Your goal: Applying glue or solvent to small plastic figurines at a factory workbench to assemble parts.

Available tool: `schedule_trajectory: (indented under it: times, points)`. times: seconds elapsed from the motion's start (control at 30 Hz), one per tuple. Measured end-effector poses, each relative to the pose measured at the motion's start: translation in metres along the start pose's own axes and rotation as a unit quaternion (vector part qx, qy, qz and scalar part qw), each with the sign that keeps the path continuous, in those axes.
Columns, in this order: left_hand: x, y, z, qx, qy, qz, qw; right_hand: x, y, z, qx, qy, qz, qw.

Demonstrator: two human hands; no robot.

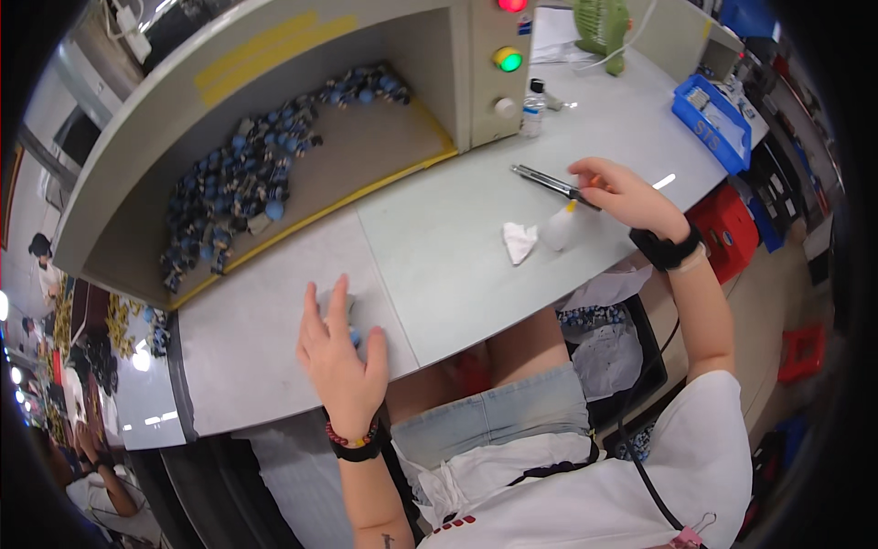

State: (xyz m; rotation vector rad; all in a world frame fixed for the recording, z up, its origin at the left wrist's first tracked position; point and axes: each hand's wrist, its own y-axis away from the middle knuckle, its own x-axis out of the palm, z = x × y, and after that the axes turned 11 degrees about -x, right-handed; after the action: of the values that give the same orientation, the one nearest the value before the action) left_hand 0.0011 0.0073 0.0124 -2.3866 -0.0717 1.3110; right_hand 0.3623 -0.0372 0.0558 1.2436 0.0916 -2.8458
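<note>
two bare hands work at a pale grey worktable (439, 265), which runs from a recessed grey bin at the upper left to a blue plastic tray (712, 122) at its far right corner. the left hand (340, 352) lies flat near the table's front edge, fingers spread and pressing down on a small blue-and-grey part (353, 335) that shows only between the fingers. the right hand (625, 194) hovers well apart from it, near the table's right edge, fingers curled around a small clear plastic bottle with an orange tip (560, 226); just beyond the fingertips lies a slim dark metal tool (549, 182). a crumpled white tissue (519, 241) sits just beside the bottle. between the two hands the tabletop is bare and open, crossed by one seam. a heap of small blue-and-black parts (247, 174) fills the bin behind a yellow-edged lip (366, 194). a grey control panel with a green light (508, 60) stands at the bin's right wall, a small clear bottle (533, 107) just beside it.
</note>
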Motion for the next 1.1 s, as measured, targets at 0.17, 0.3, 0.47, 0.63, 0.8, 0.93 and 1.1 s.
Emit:
schedule_trajectory:
  times: [0.17,0.3,0.47,0.63,0.8,0.93,1.1]
  points:
    - [-0.014,0.000,0.016,-0.004,0.060,0.117,0.991,0.037,0.028,0.026,-0.026,-0.101,-0.214,0.971]
    - [-0.013,0.001,0.028,-0.027,0.184,0.156,0.970,0.085,0.030,0.039,-0.055,-0.115,-0.285,0.950]
    - [-0.010,0.001,0.028,-0.097,0.221,0.126,0.962,0.115,0.006,0.048,0.001,-0.067,-0.358,0.931]
    - [0.000,0.009,0.025,-0.099,0.209,0.053,0.972,0.126,0.002,0.036,0.020,0.000,-0.410,0.912]
    - [0.000,0.037,0.011,-0.133,0.452,0.045,0.881,0.126,0.003,0.034,-0.062,-0.062,-0.470,0.878]
    - [0.006,0.055,-0.015,-0.104,0.692,0.115,0.705,0.127,0.031,0.060,-0.159,-0.381,-0.409,0.814]
    - [0.022,0.067,-0.019,-0.124,0.680,0.109,0.714,0.175,0.027,0.095,-0.207,-0.617,-0.167,0.740]
